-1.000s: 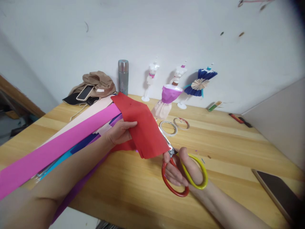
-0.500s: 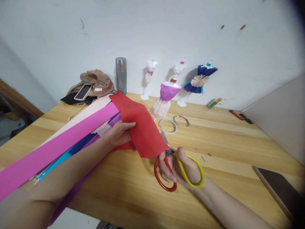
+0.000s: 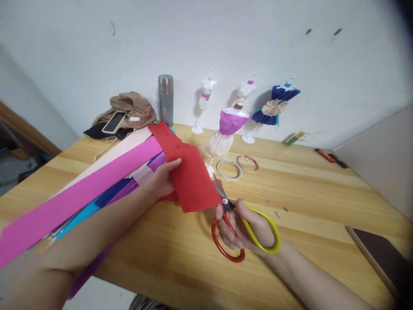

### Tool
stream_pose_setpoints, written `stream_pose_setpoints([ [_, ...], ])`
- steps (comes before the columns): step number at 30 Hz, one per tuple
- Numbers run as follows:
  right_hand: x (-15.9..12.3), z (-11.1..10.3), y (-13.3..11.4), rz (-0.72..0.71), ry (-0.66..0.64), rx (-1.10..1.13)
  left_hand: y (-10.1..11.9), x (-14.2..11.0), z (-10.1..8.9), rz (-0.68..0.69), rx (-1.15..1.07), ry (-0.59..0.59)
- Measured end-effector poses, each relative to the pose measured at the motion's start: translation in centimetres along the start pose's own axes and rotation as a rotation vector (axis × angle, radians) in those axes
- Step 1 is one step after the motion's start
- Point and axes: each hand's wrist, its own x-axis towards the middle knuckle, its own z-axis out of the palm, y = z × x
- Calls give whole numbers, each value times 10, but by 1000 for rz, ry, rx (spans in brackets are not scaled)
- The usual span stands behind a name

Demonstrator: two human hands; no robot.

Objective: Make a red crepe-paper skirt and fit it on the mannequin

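Note:
My left hand [image 3: 164, 177] pinches a folded sheet of red paper [image 3: 195, 181], thumb on top and the other fingers hidden beneath. The paper slants from near the flask down toward my right hand. In my right hand [image 3: 240, 224] is a pair of scissors [image 3: 225, 201] with one red and one yellow handle loop. Their blades are at the right edge of the red paper, pointing up and away; part of the blades is hidden by it. Under my left forearm lie a pink strip [image 3: 80, 198] and purple and blue strips.
Along the wall stand a grey flask [image 3: 166, 101], a small white dress form [image 3: 206, 103] and a dress form in dark blue pleats [image 3: 274, 107]. Nearer is one in a purple top [image 3: 234, 122]. Tape rolls [image 3: 229, 170], a tablet-like device [image 3: 380, 254] and a brown cloth bag [image 3: 132, 107] lie about.
The scissors have shifted slightly right and more of their blades shows beside the paper. The red paper's lower end has moved a little left. The camera view has shifted slightly.

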Motion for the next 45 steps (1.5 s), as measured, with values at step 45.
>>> stream_pose_setpoints([
  [45, 5, -3, 20, -137, -196, 3, -8, -5, -5, 92, 30, -78],
])
